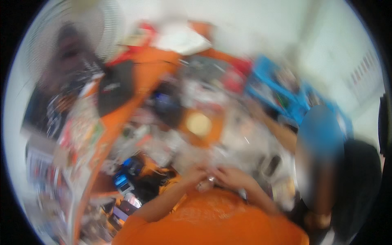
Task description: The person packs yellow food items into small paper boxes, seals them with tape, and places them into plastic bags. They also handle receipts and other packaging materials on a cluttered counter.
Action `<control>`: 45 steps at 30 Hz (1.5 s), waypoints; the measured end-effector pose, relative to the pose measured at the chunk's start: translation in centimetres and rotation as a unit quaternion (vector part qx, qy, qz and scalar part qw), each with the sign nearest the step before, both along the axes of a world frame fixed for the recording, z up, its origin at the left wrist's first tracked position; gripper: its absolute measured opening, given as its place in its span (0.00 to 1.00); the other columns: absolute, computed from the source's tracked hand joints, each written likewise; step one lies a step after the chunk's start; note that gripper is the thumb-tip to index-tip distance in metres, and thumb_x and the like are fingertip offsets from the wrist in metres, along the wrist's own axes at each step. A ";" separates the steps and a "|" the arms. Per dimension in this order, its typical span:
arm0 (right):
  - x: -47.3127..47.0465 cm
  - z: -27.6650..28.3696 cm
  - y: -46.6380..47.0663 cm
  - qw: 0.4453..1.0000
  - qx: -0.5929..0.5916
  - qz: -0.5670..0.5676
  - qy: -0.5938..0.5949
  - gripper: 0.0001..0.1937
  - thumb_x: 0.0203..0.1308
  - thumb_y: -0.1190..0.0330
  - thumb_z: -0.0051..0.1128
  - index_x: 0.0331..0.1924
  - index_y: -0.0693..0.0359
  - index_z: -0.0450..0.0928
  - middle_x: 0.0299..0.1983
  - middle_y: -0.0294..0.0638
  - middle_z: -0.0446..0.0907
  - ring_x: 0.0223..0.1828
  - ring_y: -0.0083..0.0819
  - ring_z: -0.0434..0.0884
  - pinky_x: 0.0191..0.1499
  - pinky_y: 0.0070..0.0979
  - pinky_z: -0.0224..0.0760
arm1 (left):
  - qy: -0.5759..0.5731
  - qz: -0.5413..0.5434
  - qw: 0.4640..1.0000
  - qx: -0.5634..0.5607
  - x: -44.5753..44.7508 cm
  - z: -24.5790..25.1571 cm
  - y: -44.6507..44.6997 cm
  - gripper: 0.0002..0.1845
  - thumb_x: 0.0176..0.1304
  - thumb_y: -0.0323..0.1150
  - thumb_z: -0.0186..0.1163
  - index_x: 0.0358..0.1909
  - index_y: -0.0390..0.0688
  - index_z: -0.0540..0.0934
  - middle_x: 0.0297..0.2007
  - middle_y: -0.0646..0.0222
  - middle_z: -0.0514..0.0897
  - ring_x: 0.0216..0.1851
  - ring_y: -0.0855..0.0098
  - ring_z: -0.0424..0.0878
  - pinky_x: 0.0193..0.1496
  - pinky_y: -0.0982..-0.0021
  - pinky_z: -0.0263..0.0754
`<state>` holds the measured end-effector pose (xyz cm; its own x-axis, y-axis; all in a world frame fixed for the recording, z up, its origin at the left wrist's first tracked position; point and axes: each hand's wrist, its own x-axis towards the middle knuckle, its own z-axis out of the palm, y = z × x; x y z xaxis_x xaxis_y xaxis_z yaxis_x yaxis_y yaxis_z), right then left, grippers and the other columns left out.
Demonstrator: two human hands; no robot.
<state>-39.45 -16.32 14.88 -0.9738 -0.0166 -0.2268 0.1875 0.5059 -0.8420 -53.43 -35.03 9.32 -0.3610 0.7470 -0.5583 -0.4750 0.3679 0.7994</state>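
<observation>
Close to the orange shirt (211,211), my left hand (196,174) and my right hand (230,177) come together at the fingertips. A small piece of shiny clear plastic (210,179) is pinched between them; blur hides its exact shape. Just beyond my fingers lie crumpled clear plastic bags (190,153). Farther out, a round cream-coloured thing (199,123) sits on a bare patch of the orange table (200,139). To the left of it is a dark blue-black bundle (167,104), too smeared to name.
A co-worker in a blue cap (320,131) is at the right, one arm (280,131) over the table. Blue plastic baskets (272,92) stand behind. Another person (70,64) sits at the far left. A black bag (116,88) and a blue device (122,182) lie on the left.
</observation>
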 end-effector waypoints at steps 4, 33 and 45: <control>-2.1 -2.0 -3.7 0.982 -0.038 -0.169 -0.076 0.26 0.78 0.45 0.46 0.49 0.60 0.88 0.44 0.55 0.89 0.47 0.55 0.87 0.53 0.49 0.79 | -0.205 0.109 0.969 0.082 -0.9 0.3 -0.9 0.16 0.79 0.39 0.59 0.60 0.40 0.81 0.52 0.65 0.87 0.53 0.64 0.85 0.56 0.59 0.80; 0.7 5.6 -3.2 0.888 0.228 -0.211 0.340 0.30 0.58 0.81 0.62 0.67 0.57 0.73 0.55 0.49 0.80 0.54 0.46 0.83 0.54 0.41 0.78 | 0.680 -0.120 0.701 0.178 -2.8 4.2 5.3 0.27 0.70 0.35 0.67 0.66 0.37 0.73 0.49 0.59 0.85 0.50 0.56 0.84 0.57 0.53 0.78; 7.5 -6.2 -3.1 0.861 -0.017 -0.508 -0.023 0.17 0.71 0.62 0.61 0.58 0.61 0.79 0.31 0.49 0.85 0.35 0.41 0.86 0.43 0.42 0.79 | -0.139 -0.021 0.986 0.090 -4.1 3.6 1.9 0.24 0.75 0.21 0.58 0.69 0.43 0.70 0.53 0.65 0.83 0.50 0.67 0.85 0.54 0.63 0.83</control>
